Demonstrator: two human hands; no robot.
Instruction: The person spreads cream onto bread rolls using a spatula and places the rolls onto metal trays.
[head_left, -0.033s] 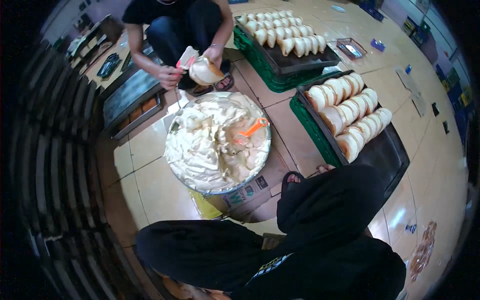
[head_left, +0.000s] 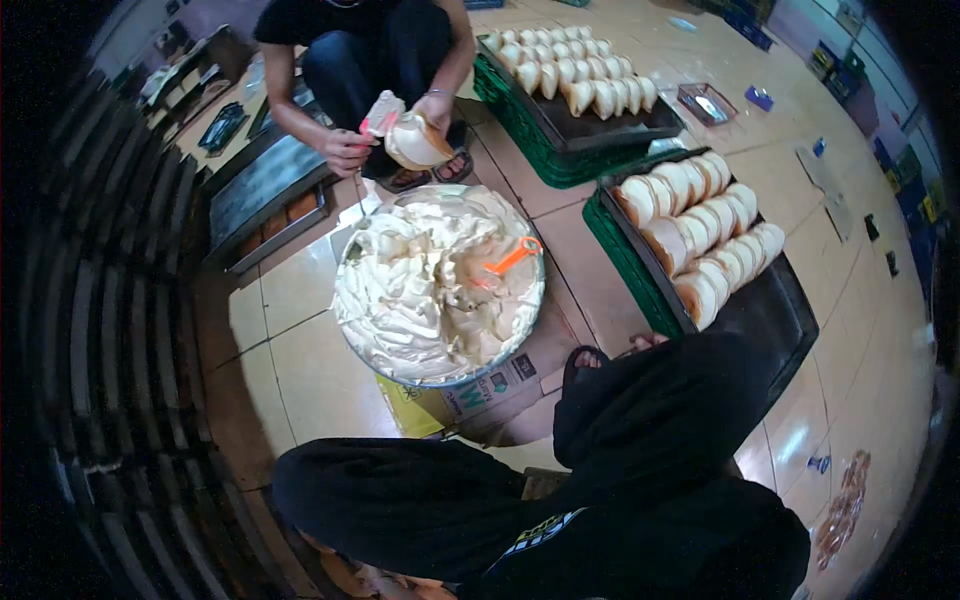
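My R hand: not showing anywhere; can't tell if it's spread or pinching.
My L hand: can't tell either; a skin-toned patch (head_left: pixel 385 582) is peeking out at the lower edge, below my L leg (head_left: pixel 400 480), but I'm not making out fingers.
Orange tool (head_left: pixel 514 257): is lying in the cream (head_left: pixel 395 300), R half of the bowl (head_left: pixel 449 384), ahead of me & well apart from my lap.
Long axis: is slanting, low end meeting the cream to the L, looped end pointing up-R at the rim.
Nearer hand: can't tell; looped end is facing my R side.
Bowl: is standing on cardboard (head_left: pixel 500 395) btwn me & the co-worker (head_left: pixel 350 65).
Co-worker's hands: one (head_left: pixel 347 152) is gripping a pink spatula (head_left: pixel 383 112), the other (head_left: pixel 437 105) is holding a bun (head_left: pixel 416 142), just beyond the far rim.
My R side: dark tray (head_left: pixel 770 310) is resting on a green crate (head_left: pixel 640 285), carrying rows of pale-faced buns (head_left: pixel 715 213).
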